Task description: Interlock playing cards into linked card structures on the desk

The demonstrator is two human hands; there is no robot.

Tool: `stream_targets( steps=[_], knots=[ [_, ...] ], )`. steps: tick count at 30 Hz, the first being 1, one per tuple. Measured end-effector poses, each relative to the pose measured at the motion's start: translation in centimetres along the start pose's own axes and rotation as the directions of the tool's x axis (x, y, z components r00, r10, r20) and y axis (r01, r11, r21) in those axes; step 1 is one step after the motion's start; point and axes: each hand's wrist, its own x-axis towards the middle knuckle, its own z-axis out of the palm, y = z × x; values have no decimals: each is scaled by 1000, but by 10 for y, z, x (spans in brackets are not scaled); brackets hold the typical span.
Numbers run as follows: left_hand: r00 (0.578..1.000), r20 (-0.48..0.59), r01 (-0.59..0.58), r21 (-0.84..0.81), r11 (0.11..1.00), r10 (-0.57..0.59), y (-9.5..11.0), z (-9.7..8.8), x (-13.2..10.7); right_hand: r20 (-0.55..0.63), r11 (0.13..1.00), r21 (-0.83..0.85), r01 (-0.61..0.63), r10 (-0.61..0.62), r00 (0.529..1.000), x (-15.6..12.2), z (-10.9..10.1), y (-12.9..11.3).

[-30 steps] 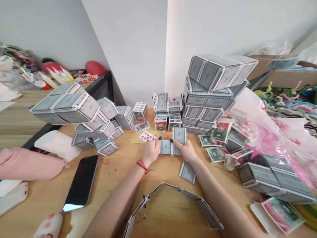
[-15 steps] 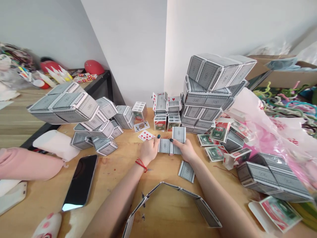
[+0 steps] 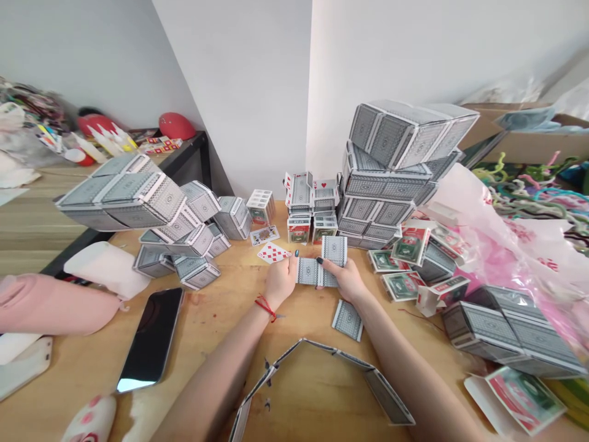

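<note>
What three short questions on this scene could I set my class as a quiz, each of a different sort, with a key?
1. What do the left hand and the right hand hold between them?
2. True or false: the black phone lies to the left of both hands.
3. Which suit shows on the face-up card nearest the left hand?
A) spades
B) diamonds
C) clubs

Key:
1. Patterned cards, backs showing.
2. True.
3. B.
</note>
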Motion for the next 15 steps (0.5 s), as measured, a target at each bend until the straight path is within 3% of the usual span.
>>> stream_targets(
  steps=[10,15],
  knots=[
    [999,43,16,-204,979,-7,-3,-1,-1,-10,998,28,51,-51,999,1,0,1],
    [988,150,102,-493,864,-32,-2,-7,-3,-63,989,47,143,-140,988,1,-11,2]
  ],
)
